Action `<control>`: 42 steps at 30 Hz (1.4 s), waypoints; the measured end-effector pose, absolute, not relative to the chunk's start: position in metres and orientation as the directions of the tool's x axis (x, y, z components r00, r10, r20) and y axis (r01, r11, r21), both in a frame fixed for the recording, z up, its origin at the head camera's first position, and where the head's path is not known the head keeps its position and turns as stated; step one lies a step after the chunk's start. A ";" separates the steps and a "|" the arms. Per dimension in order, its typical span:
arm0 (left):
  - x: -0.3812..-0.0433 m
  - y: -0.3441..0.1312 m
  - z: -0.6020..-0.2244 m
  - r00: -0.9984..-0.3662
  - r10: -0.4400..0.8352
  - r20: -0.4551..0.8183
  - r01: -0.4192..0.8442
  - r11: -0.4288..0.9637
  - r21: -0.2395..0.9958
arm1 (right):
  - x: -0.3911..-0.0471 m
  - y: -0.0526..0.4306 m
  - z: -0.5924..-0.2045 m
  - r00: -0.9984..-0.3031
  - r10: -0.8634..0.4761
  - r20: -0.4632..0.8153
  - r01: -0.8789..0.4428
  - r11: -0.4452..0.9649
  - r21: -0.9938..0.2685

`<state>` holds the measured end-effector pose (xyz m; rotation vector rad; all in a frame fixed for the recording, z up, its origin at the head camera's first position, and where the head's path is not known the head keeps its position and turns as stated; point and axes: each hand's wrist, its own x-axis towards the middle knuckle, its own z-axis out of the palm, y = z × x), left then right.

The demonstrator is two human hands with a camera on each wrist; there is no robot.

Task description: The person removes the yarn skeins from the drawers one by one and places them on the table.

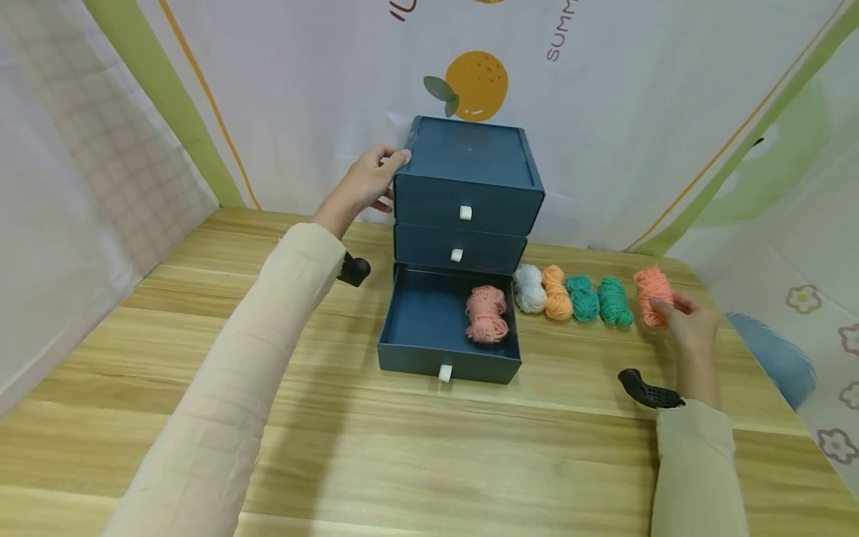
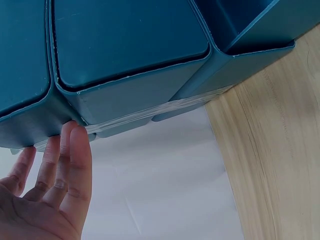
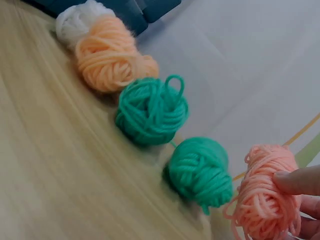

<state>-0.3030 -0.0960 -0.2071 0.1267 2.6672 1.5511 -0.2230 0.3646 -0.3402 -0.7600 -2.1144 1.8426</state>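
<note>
My right hand [image 1: 694, 328] pinches a coral yarn skein [image 1: 652, 294] between thumb and fingers at the right end of a row of skeins; in the right wrist view the coral skein [image 3: 267, 192] appears beside a green one. Straight fingers of my left hand [image 2: 52, 187] touch the side of a dark blue drawer cabinet [image 1: 470, 153], with the thumb at its top left edge. The cabinet's bottom drawer [image 1: 423, 313] is pulled out, and a pink yarn skein [image 1: 487, 315] lies in its right half. Both upper drawers are closed.
Right of the drawer, a white skein [image 1: 530, 289], an orange skein [image 1: 557, 292] and two green skeins [image 1: 582, 298] stand in a row on the wooden table [image 1: 470, 462]. Behind the cabinet hangs a white curtain [image 1: 302, 89] with fruit prints.
</note>
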 end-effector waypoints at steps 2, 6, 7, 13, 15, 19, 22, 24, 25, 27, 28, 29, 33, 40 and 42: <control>-0.303 -0.096 -0.207 -0.995 0.099 -0.003 0.046 0.494 0.868 | -0.224 0.365 -0.343 -0.834 0.522 -0.179 0.281 0.124 -0.952; -0.303 -0.096 -0.208 -0.995 0.103 -0.001 0.050 0.489 0.871 | -0.224 0.364 -0.348 -0.832 0.526 -0.178 0.366 0.278 -0.888; -0.303 -0.096 -0.208 -0.995 0.102 -0.002 0.049 0.490 0.870 | -0.223 0.364 -0.348 -0.835 0.520 -0.179 0.380 0.311 -0.871; -0.302 -0.095 -0.208 -0.995 0.103 -0.001 0.049 0.486 0.873 | -0.223 0.360 -0.352 -0.821 0.552 -0.143 0.373 0.331 -0.867; -0.302 -0.095 -0.208 -0.995 0.104 -0.002 0.049 0.487 0.872 | -0.224 0.359 -0.353 -0.814 0.568 -0.122 0.377 0.356 -0.855; -0.303 -0.096 -0.208 -0.995 0.103 -0.004 0.047 0.489 0.871 | -0.227 0.356 -0.354 -0.828 0.555 -0.080 0.375 0.441 -0.816; -0.303 -0.096 -0.208 -0.994 0.105 -0.004 0.048 0.488 0.872 | -0.228 0.353 -0.353 -0.850 0.523 -0.059 0.356 0.490 -0.796; -0.303 -0.096 -0.208 -0.994 0.106 -0.004 0.049 0.486 0.872 | -0.227 0.351 -0.352 -0.861 0.506 -0.055 0.348 0.506 -0.789; -0.303 -0.096 -0.208 -0.994 0.107 -0.004 0.049 0.485 0.873 | -0.227 0.350 -0.352 -0.865 0.499 -0.053 0.343 0.510 -0.789; -0.303 -0.097 -0.208 -0.994 0.106 -0.004 0.048 0.488 0.872 | -0.227 0.350 -0.351 -0.870 0.490 -0.058 0.341 0.512 -0.788; -0.303 -0.097 -0.208 -0.994 0.105 -0.004 0.048 0.488 0.871 | -0.227 0.350 -0.351 -0.871 0.487 -0.066 0.344 0.506 -0.791; -0.303 -0.097 -0.208 -0.994 0.105 -0.003 0.049 0.490 0.871 | -0.227 0.350 -0.350 -0.871 0.487 -0.071 0.345 0.503 -0.793; -0.304 -0.097 -0.208 -0.995 0.104 -0.002 0.050 0.492 0.869 | -0.225 0.350 -0.346 -0.870 0.483 -0.093 0.364 0.505 -0.783; -0.303 -0.097 -0.208 -0.995 0.104 0.001 0.052 0.486 0.872 | -0.221 0.346 -0.329 -0.899 0.426 -0.102 0.341 0.536 -0.772; -0.303 -0.097 -0.208 -0.995 0.104 0.001 0.052 0.486 0.872 | -0.221 0.344 -0.322 -0.905 0.415 -0.094 0.323 0.526 -0.787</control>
